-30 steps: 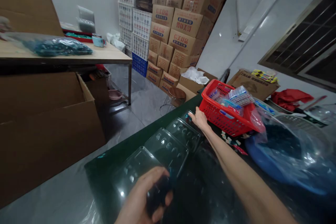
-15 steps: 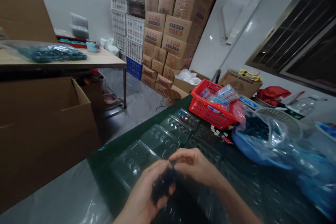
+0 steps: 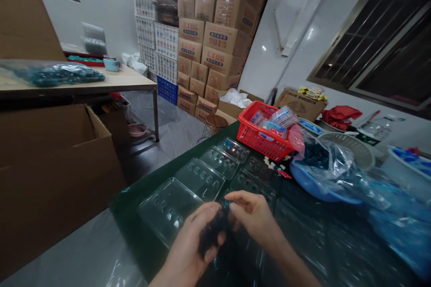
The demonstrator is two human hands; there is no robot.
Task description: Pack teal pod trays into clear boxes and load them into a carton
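Note:
My left hand (image 3: 193,242) is closed around a dark, blue-black clump (image 3: 209,233), too blurred to name, with my fingertips curled under it. By the left thumb tip, my right hand (image 3: 256,217) pinches a small teal piece (image 3: 225,205) between thumb and forefinger. Below both hands lie clear plastic blister trays with small moulded pockets. The nearest tray (image 3: 158,204) is beside my left hand, and another tray (image 3: 198,175) lies just beyond. The far tray (image 3: 232,149) has some teal pieces in it. My forearms and hands hide part of the trays underneath.
A red basket (image 3: 264,143) of packaged items stands on the green table (image 3: 126,215). Right of it, a blue basin (image 3: 310,186) holds a plastic bag (image 3: 340,161) of dark teal pieces. At left is a big open carton (image 3: 57,179); stacked boxes (image 3: 215,45) rise behind.
The right fingertips have lifted slightly away from the left hand's clump, and the teal piece between them shows more clearly. The whole view has shifted a little with my head.

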